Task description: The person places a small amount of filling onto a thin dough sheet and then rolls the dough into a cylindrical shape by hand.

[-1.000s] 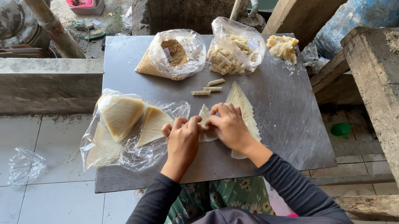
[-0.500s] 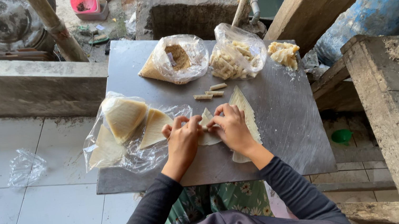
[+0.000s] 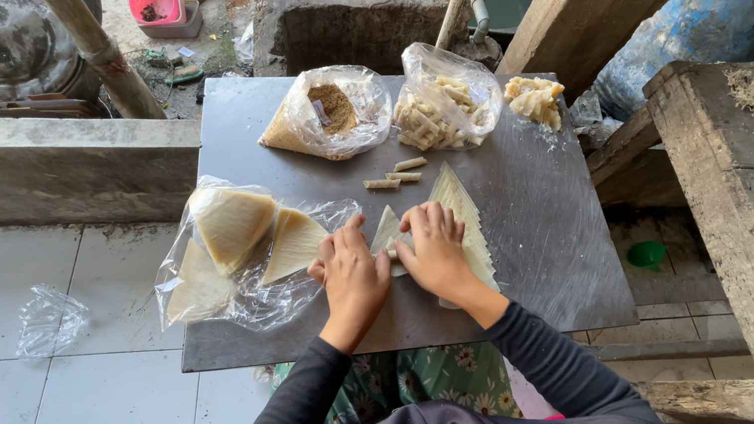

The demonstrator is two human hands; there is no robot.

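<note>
On a grey slab (image 3: 544, 246), the left hand (image 3: 352, 276) and right hand (image 3: 434, 253) pinch a triangular pastry wrapper (image 3: 387, 231), apparently mid-fold, just beside the wrapper stack (image 3: 464, 218); sealing likely calls for steady fingertip pressure.

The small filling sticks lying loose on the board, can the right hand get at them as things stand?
Probably yes: the sticks lie bare on the grey board just beyond the right hand, with nothing between them.

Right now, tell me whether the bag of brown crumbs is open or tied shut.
Open. The crumb bag lies on the grey board with its mouth gaping, the brown crumbs showing uncovered through it.
</note>
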